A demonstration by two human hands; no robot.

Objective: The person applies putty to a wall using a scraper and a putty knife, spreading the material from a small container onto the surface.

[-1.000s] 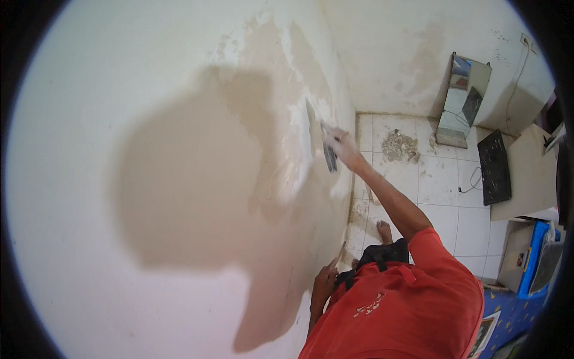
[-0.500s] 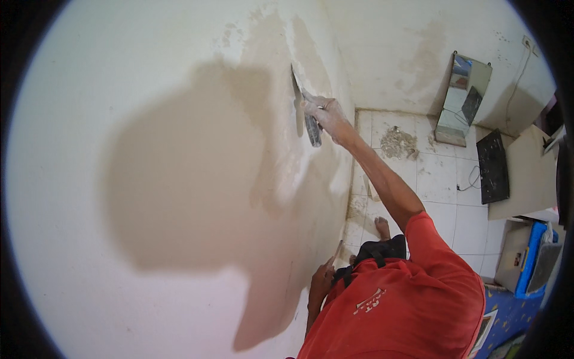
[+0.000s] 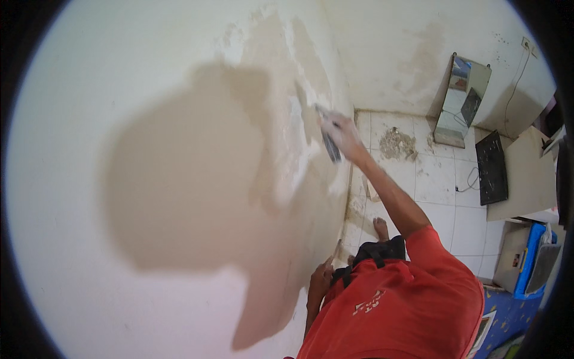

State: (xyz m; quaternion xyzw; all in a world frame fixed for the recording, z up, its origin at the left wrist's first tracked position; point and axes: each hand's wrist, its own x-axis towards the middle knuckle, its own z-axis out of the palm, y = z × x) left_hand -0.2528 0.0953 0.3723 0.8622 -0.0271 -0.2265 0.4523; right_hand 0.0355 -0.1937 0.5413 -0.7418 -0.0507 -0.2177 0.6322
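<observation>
My right hand point(image 3: 342, 134), dusted white and slightly blurred, is closed round the dark handle of a putty knife point(image 3: 331, 148). The blade points up and left, and I cannot tell whether it touches the wall point(image 3: 179, 299). Beside the knife, a patch of smeared filler point(image 3: 293, 140) shows pale and beige on that wall. Lower down, close to the wall and my waist, my left hand point(image 3: 321, 278) is closed on a thin, narrow piece that sticks up past its fingers; its kind is not clear.
Grey debris point(image 3: 397, 144) lies on the white floor tiles point(image 3: 433, 179) near the corner. A tall mirror point(image 3: 460, 102) leans against the far wall. To the right stand a black flat panel point(image 3: 491, 167), a pale board point(image 3: 523, 173) and a blue-edged item point(image 3: 530, 260). My shadow covers much of the wall.
My right hand has moved right and slightly down with the putty knife, and its blade has swung away from the wall. My left hand has stayed about where it was.
</observation>
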